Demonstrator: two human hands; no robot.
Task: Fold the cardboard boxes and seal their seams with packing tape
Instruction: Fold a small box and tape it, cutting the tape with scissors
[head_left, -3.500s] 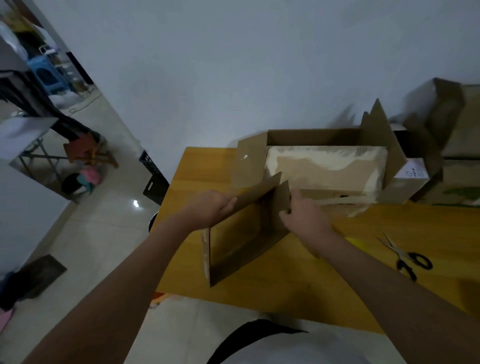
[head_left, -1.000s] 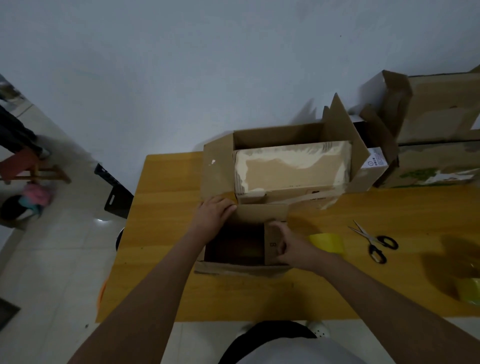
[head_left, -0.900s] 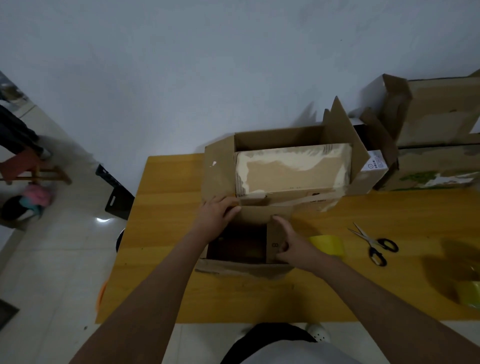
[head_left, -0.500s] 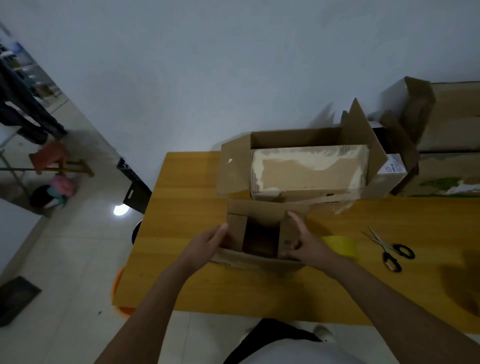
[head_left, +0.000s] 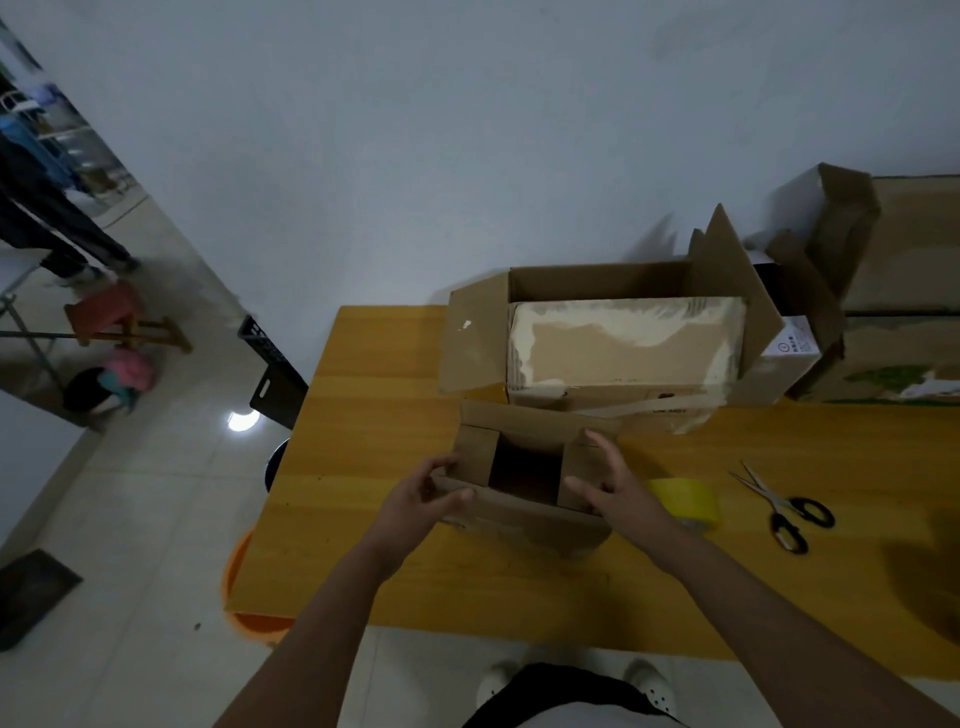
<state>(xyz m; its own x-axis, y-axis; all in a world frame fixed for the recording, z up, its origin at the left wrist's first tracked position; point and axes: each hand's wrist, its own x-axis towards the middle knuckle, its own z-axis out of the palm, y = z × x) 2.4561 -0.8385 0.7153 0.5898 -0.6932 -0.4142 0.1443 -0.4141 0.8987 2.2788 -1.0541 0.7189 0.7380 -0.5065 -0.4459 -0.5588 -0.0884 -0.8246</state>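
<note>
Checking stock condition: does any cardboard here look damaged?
Yes. The closed box sitting inside the big open carton has its top surface torn away in pale, ragged patches along the edges. The small box being folded looks intact.

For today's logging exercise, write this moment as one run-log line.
stage: folding flaps | small box: side flaps in, centre open | left hand: on left end | right hand: on right flap | tape roll: untouched on table

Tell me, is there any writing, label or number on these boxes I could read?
None can be read.
White label on the box behind the big open carton: a round symbol and small print, too blurred.
Front of the long box inside the carton: dark marks, too small.
Small box between the hands: no text visible.
</note>
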